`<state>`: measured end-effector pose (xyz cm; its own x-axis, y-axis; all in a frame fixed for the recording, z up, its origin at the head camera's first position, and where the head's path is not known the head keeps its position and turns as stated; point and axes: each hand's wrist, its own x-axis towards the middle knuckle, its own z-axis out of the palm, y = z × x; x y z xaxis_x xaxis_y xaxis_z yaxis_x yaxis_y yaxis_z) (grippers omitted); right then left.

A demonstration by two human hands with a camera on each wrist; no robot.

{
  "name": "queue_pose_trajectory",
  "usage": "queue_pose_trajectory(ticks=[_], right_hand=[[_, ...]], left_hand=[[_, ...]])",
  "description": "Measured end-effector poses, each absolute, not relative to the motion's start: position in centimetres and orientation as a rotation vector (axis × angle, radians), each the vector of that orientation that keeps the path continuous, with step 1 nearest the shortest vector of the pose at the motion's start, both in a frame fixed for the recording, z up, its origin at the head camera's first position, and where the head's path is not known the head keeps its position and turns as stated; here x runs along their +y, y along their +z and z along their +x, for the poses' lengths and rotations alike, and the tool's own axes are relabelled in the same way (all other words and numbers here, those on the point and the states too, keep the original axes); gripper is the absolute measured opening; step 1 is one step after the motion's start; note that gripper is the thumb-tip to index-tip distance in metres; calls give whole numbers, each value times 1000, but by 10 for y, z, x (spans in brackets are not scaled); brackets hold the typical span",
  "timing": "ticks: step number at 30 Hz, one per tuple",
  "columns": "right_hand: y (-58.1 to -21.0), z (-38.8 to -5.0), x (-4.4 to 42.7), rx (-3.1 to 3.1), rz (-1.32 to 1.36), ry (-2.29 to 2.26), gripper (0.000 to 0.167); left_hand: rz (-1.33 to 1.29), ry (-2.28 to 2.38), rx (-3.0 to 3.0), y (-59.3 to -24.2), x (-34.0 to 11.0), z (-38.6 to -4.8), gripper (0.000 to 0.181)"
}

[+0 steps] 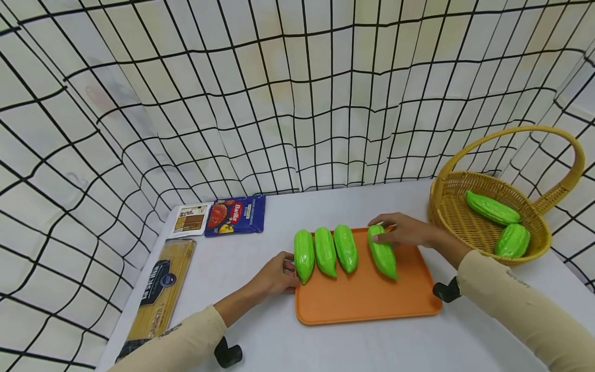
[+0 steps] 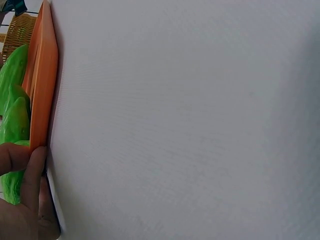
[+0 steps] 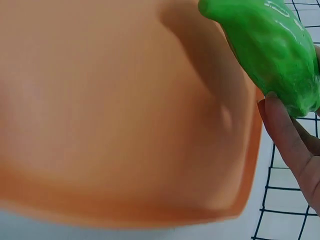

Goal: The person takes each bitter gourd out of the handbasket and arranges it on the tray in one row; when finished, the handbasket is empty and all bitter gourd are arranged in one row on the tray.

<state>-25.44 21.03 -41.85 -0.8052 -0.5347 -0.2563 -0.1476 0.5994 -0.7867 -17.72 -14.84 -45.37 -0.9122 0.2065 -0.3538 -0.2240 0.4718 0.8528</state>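
My right hand (image 1: 404, 229) grips a glossy green bitter melon (image 1: 384, 258) by its far end, over the right half of an orange tray (image 1: 367, 305). In the right wrist view that melon (image 3: 272, 47) casts a shadow on the tray and appears raised off it. Three more bitter melons (image 1: 325, 253) lie side by side along the tray's left part, stems away from me. My left hand (image 1: 276, 274) pinches the tray's left edge beside the leftmost melon. The left wrist view shows its thumb and fingers (image 2: 34, 175) at the orange rim.
A wicker basket (image 1: 541, 214) with a tall handle stands at the right, holding two bitter melons (image 1: 492, 207). At the left lie a spaghetti pack (image 1: 174, 289), a blue Barilla pouch (image 1: 251, 214) and a white-bordered card or packet (image 1: 190, 219). Black netting (image 1: 321, 103) encloses the white table.
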Motion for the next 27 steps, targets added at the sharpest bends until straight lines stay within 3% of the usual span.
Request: queue_pose_trajectory(ticks=[27], right_hand=[[-434, -262, 176, 2443, -444, -1150, 57]], left_hand=[[2, 1427, 2301, -454, -149, -177, 67]])
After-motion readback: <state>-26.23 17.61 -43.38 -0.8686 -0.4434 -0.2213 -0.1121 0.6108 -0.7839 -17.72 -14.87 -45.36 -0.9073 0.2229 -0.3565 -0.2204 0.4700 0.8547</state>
